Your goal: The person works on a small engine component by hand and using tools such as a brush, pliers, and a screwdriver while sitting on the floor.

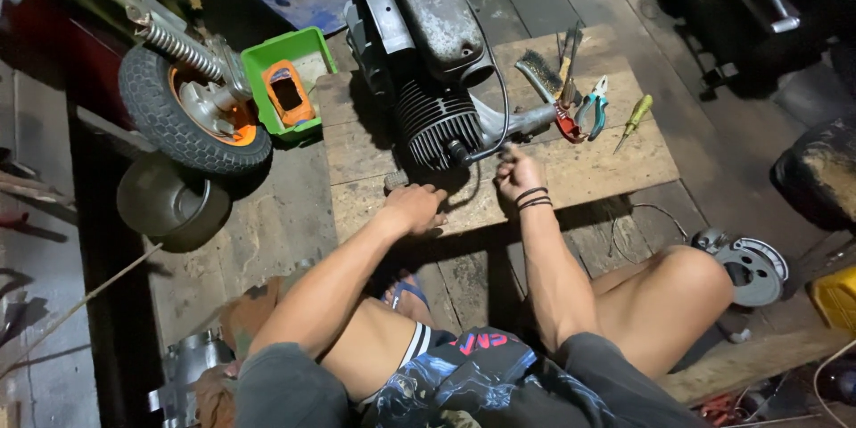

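A grimy small engine (428, 45) with a finned cylinder (434, 131) lies on a low wooden board (597, 169). My left hand (415, 208) rests palm down on the board just in front of the cylinder, beside a small dark part (395, 181). My right hand (517, 171), with dark bands on the wrist, is raised near the cylinder's end and pinches something small at a black cable (504, 120); what it pinches is too small to make out.
A wire brush (539, 71), pliers (590, 110) and a yellow-green screwdriver (634, 121) lie on the board's right side. A green bin (283, 80) and a small wheel (192, 111) stand left. A metal bowl (169, 201) and round metal plate (753, 263) sit on the floor.
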